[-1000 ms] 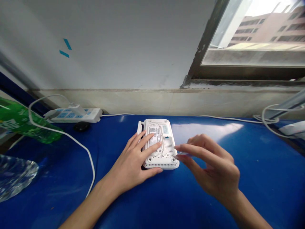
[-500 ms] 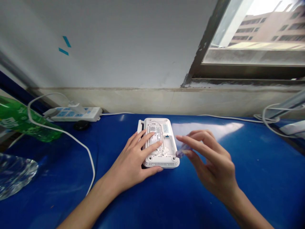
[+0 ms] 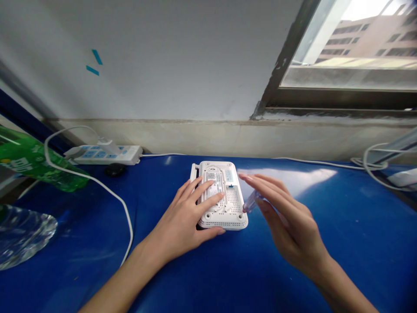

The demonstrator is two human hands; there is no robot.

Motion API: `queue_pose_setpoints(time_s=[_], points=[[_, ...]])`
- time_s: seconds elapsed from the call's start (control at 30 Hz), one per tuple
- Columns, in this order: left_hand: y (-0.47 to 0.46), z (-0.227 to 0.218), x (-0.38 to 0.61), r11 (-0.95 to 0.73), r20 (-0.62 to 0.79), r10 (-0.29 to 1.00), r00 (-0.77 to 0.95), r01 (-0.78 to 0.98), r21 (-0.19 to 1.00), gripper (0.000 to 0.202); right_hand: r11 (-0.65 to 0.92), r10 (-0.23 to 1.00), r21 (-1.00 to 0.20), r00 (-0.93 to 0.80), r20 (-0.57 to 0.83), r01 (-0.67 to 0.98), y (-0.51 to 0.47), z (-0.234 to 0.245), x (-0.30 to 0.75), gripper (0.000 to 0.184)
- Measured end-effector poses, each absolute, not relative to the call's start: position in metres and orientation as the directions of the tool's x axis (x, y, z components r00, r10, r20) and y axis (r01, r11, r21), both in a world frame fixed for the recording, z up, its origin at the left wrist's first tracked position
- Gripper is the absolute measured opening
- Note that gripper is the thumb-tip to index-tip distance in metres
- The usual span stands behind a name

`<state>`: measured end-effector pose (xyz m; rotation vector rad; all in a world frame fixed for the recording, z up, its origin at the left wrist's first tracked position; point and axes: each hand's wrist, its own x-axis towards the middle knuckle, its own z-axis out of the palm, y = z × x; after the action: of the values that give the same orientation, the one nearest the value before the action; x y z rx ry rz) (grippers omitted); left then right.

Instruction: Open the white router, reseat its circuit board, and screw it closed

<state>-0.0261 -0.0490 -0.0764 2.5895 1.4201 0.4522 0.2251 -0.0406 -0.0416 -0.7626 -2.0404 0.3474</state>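
Observation:
A white router (image 3: 235,200) lies underside up on the blue table, its label, vent holes and corner screw holes showing. My left hand (image 3: 192,206) rests on its left part with fingers spread flat over the label and the thumb along the near edge. At the right of the router, my right hand (image 3: 286,217) holds a small clear, purplish-handled screwdriver (image 3: 251,201) between thumb and fingers. Its lower end slants to the router's near right corner, beside a screw hole; whether it touches I cannot tell. The palm side of this hand is partly hidden.
At the back left lie a white power strip (image 3: 130,155) with a plug in it and a black round object (image 3: 115,169). A green bottle (image 3: 35,161) and a clear bottle (image 3: 26,237) lie at the left. A white cable (image 3: 122,204) crosses the table; another coils at right.
The fingers of my right hand have straightened and drawn together, and the clear tool shows more plainly at the router's corner. My left hand stays on the router. The whole view has shifted slightly.

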Motion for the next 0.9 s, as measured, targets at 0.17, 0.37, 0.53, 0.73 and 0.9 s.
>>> queue_pose_setpoints(time_s=[0.17, 0.37, 0.53, 0.73, 0.9], points=[[-0.0496, -0.0763, -0.0267, -0.541, 0.189, 0.841, 0.507, 0.790, 0.288, 0.074, 0.787, 0.613, -0.507, -0.359, 0.704, 0.351, -0.0422, -0.0390, 0.2246, 0.042], [-0.0501, -0.0762, -0.0264, -0.547, 0.201, 0.837, 0.509, 0.788, 0.282, 0.072, 0.768, 0.629, -0.479, -0.356, 0.692, 0.426, -0.0404, -0.0436, 0.2282, 0.042], [-0.0494, -0.0765, -0.0264, -0.554, 0.202, 0.832, 0.516, 0.781, 0.287, 0.073, 0.745, 0.667, -0.585, -0.357, 0.654, 0.320, -0.0408, -0.0413, 0.2313, 0.044], [-0.0492, -0.0769, -0.0266, -0.546, 0.202, 0.838, 0.507, 0.781, 0.303, 0.073, 0.767, 0.629, -0.500, -0.318, 0.710, 0.402, -0.0423, -0.0440, 0.2281, 0.034], [-0.0499, -0.0766, -0.0265, -0.541, 0.203, 0.841, 0.501, 0.781, 0.312, 0.074, 0.767, 0.639, -0.524, -0.354, 0.683, 0.370, -0.0444, -0.0476, 0.2257, 0.050]])
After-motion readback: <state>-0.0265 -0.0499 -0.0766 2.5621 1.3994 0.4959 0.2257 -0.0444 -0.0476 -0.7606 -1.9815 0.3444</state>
